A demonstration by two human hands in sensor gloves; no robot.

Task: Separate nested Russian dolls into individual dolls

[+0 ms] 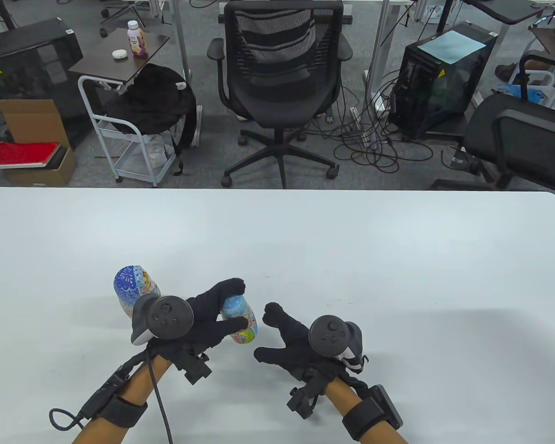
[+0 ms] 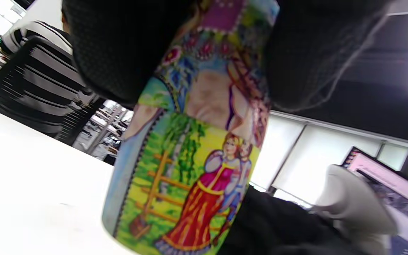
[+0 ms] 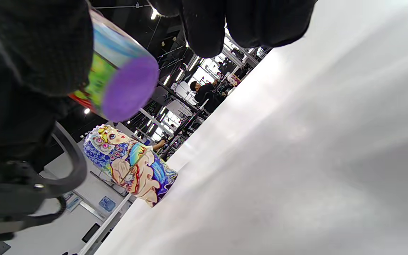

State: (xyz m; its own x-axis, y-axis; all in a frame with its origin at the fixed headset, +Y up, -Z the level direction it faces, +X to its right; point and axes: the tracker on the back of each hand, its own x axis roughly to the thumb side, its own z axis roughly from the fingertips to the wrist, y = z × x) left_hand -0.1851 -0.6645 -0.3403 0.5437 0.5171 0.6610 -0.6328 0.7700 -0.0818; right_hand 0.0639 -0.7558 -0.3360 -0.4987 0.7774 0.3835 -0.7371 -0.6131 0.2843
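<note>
Fingers of the left hand (image 1: 203,319) grip a painted doll (image 1: 239,320); right hand (image 1: 291,342) hovers beside it, fingers spread.

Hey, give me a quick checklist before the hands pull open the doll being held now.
1. Left hand grips the smaller painted wooden doll: ok.
2. Doll lifted off the white table, purple base showing: ok.
3. Right hand on the doll: not ok, it is apart, fingers spread.
4. Seam reachable: cannot tell.
5. Larger blue painted doll stands upright, out of the way: ok.
</note>
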